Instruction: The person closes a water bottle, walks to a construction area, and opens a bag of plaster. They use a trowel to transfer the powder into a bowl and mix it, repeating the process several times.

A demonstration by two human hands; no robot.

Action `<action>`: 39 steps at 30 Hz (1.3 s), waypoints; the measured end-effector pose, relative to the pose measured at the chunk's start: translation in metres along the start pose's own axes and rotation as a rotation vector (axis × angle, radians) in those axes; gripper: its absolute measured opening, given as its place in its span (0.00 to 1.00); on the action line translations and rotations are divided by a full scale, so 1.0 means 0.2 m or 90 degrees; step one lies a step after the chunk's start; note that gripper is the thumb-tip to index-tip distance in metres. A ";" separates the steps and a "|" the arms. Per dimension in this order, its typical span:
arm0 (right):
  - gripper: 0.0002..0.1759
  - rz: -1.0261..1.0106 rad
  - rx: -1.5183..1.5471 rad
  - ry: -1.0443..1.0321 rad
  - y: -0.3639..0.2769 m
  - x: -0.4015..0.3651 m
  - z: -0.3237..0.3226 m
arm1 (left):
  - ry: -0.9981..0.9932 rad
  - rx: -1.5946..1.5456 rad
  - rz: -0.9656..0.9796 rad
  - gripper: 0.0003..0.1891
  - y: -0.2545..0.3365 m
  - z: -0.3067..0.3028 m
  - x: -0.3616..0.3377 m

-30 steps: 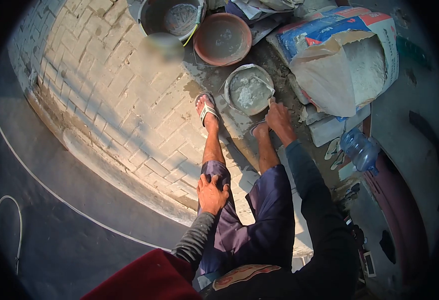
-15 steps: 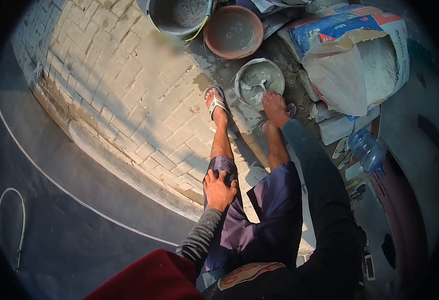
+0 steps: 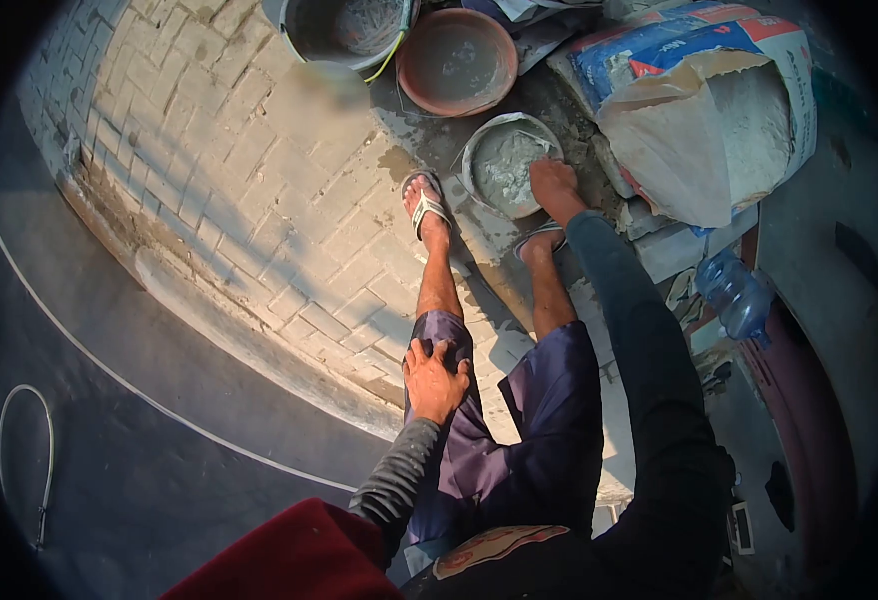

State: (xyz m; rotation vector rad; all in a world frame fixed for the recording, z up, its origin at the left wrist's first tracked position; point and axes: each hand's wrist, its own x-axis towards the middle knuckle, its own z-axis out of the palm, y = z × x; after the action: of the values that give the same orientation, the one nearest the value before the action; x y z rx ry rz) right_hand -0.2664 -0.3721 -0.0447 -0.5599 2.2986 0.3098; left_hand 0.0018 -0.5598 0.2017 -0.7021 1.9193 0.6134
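My right hand (image 3: 555, 188) is closed at the right rim of a small bucket (image 3: 470, 180), fingers curled around a small trowel whose blade is hidden now. Wet grey cement mix (image 3: 509, 163) with a lumpy surface lies inside this bucket. On my left thigh, just above the knee, rests my left hand (image 3: 435, 380), its fingers spread and nothing in it. My sandalled feet stand on either side of a paving edge, the right one close to the bucket.
A terracotta-coloured basin (image 3: 507, 85) with grey contents and a larger bucket (image 3: 294, 45) with a yellow-green handle stand beyond. At right are a torn cement bag (image 3: 674, 150) and a clear plastic bottle (image 3: 735, 298). Brick paving (image 3: 289, 230) and a curb extend left.
My right hand has turned and shifted slightly up at the bucket's right side. The trowel, visible in the mix before, is now out of sight. My left hand stays on the thigh.
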 end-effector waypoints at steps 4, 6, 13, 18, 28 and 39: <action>0.17 0.056 0.123 -0.101 -0.05 0.07 0.07 | -0.002 -0.008 -0.002 0.27 0.00 0.00 0.00; 0.18 0.115 0.171 -0.114 -0.06 0.06 0.08 | -0.009 -0.010 -0.003 0.27 -0.01 0.00 0.00; 0.19 0.280 0.509 -0.331 0.11 0.07 0.20 | -0.042 -0.035 -0.020 0.27 0.02 -0.05 0.00; 0.17 0.343 0.832 -0.410 0.06 -0.04 0.24 | -0.020 -0.006 -0.006 0.27 -0.02 -0.01 0.02; 0.17 0.221 1.094 -0.285 0.02 -0.32 0.21 | -0.031 0.011 -0.013 0.28 0.02 0.01 0.01; 0.26 0.032 0.184 0.047 -0.06 -0.19 0.31 | -0.013 0.035 0.005 0.30 0.02 0.04 0.00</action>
State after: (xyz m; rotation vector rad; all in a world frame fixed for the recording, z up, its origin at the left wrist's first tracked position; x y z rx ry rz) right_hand -0.1985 -0.3484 -0.0622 -0.3722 2.3759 -0.0222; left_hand 0.0046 -0.5521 0.1983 -0.6504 1.9139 0.5683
